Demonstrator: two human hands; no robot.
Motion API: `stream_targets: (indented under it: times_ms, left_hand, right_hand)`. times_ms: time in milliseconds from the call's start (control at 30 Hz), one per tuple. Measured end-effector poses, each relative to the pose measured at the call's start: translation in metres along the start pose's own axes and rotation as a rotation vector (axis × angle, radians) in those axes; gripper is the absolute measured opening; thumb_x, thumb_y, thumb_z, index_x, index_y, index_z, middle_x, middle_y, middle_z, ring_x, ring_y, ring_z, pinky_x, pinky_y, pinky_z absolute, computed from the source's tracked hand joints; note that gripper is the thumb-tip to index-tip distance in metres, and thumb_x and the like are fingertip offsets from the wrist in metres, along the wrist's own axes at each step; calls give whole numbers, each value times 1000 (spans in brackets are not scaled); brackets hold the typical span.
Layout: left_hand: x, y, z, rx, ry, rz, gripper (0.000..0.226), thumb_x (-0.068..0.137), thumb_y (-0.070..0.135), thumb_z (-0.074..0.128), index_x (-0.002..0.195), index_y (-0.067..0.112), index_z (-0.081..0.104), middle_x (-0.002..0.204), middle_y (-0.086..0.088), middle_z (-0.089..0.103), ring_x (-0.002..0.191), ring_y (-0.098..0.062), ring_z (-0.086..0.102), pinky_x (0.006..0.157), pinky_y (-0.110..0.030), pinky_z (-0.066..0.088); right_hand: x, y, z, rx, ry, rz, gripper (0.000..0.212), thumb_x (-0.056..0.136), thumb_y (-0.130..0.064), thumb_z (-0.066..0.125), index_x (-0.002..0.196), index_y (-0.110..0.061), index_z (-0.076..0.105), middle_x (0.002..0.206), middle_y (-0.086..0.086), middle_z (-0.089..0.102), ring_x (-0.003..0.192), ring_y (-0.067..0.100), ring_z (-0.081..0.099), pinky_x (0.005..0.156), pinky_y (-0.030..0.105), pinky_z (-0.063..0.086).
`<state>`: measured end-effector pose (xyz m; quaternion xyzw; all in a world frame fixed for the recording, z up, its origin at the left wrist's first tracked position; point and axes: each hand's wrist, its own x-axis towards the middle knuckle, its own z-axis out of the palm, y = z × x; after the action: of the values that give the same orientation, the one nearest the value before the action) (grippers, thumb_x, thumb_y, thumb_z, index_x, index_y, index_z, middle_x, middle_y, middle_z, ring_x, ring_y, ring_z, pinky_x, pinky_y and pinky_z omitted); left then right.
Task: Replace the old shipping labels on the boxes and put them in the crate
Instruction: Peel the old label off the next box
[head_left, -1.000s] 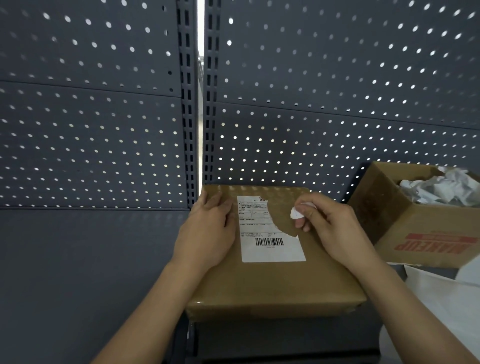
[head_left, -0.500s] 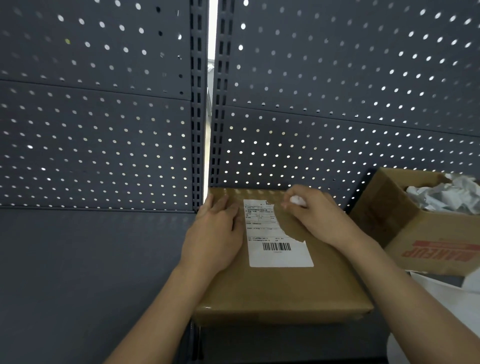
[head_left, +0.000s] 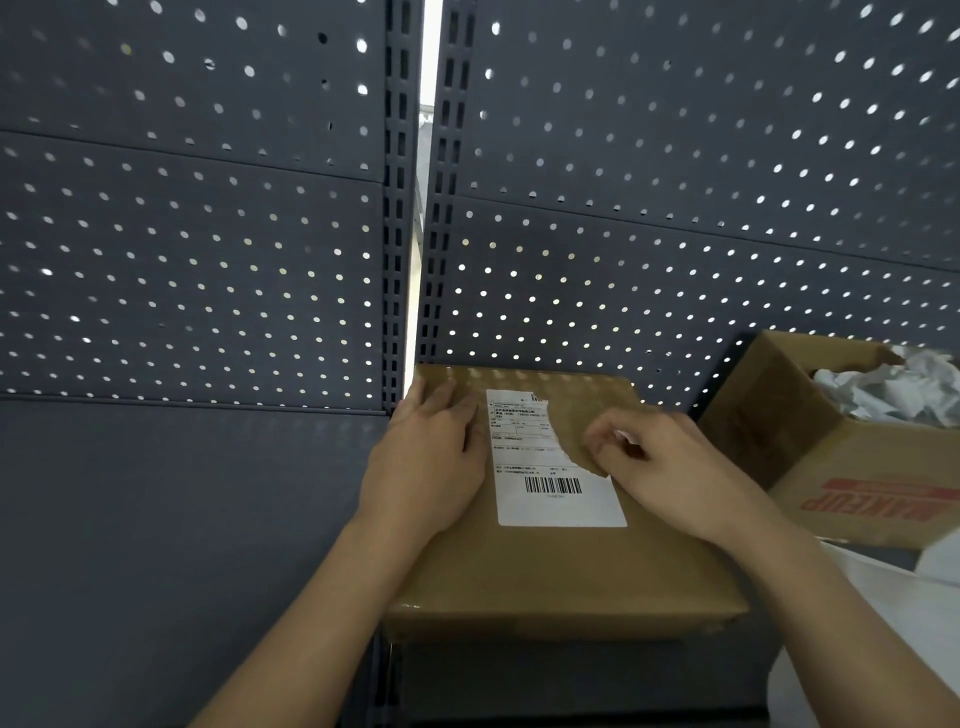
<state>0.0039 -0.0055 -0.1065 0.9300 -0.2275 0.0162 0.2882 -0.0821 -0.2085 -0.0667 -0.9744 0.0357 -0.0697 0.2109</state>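
A flat brown cardboard box (head_left: 561, 571) lies on the grey shelf in front of me. On its top sits a white shipping label (head_left: 550, 488) with a barcode, its upper right part torn away. My left hand (head_left: 426, 457) rests flat on the box, just left of the label. My right hand (head_left: 660, 457) is over the torn edge, fingers pinched together around a small white scrap of label that shows between the fingertips.
An open cardboard box (head_left: 852, 467) with red lettering stands at the right, filled with crumpled white paper (head_left: 893, 389). Grey perforated panels (head_left: 208, 234) form the back wall. A white sheet or bag (head_left: 883, 623) lies at the lower right.
My right hand moved up to the label's top corner, then came back down to the torn edge. My left hand stayed pressed on the box. The view shifted slightly left.
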Motion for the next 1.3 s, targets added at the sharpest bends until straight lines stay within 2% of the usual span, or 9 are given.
stream_targets:
  times_ms: [133,333,633,800,967,1033,1100,1200,1300]
  left_hand:
    - [0,-2,1,-9,6,0,45,102,38,32,146,31,39,157,12,26,149,-11,-2,105,-44,38]
    - [1,-2,2,-7,5,-3,45,102,38,33,146,31,38,158,11,25,149,-11,-4,106,-42,37]
    - [0,-1,2,2,0,-4,44,102,37,33,146,31,39,158,10,25,149,-13,-2,106,-43,37]
    - [0,-2,3,2,4,1,44,102,37,33,145,30,40,157,10,26,149,-13,-2,106,-44,37]
    - [1,-2,2,5,4,1,43,101,35,34,143,29,43,157,10,27,149,-14,-1,105,-43,38]
    - [0,-2,2,11,12,10,41,101,33,34,140,27,47,155,9,31,149,-13,2,103,-41,40]
    - [0,-1,1,15,27,16,40,101,32,34,137,25,51,153,9,35,148,-12,5,100,-40,42]
    - [0,-1,1,14,45,25,39,101,32,35,135,24,52,149,9,40,147,-12,9,97,-39,43]
    - [1,0,2,21,49,24,39,101,33,34,135,26,52,148,10,40,146,-10,10,94,-39,44]
  right_hand:
    - [-8,2,-7,-86,-10,15,16,88,-19,58,79,-28,66,76,-12,64,77,1,56,66,17,45]
    - [-15,2,-6,-130,-32,37,13,87,-24,63,76,-29,65,75,-11,65,74,1,58,66,23,49]
    - [-16,3,4,-190,-118,-23,15,98,-22,47,84,-26,51,88,-9,53,80,12,54,74,39,50]
    - [-15,3,4,-165,-149,6,18,98,-17,44,84,-26,50,90,-10,53,82,10,52,76,36,48]
    - [-20,5,-1,-58,-69,2,16,98,-22,50,86,-30,55,87,-15,57,84,2,53,70,16,41]
    - [-24,5,-3,-22,-35,25,6,97,-34,53,97,-32,59,91,-14,60,89,2,54,76,19,43]
    - [-27,6,-3,-21,-34,48,13,93,-44,57,100,-33,60,88,-12,57,85,2,54,75,23,45]
    - [-29,2,0,-37,-16,38,11,91,-40,63,88,-29,63,80,-11,54,77,3,53,67,20,43]
    - [-29,0,8,-70,28,6,13,94,-28,61,81,-25,61,79,-11,56,76,4,53,70,25,45]
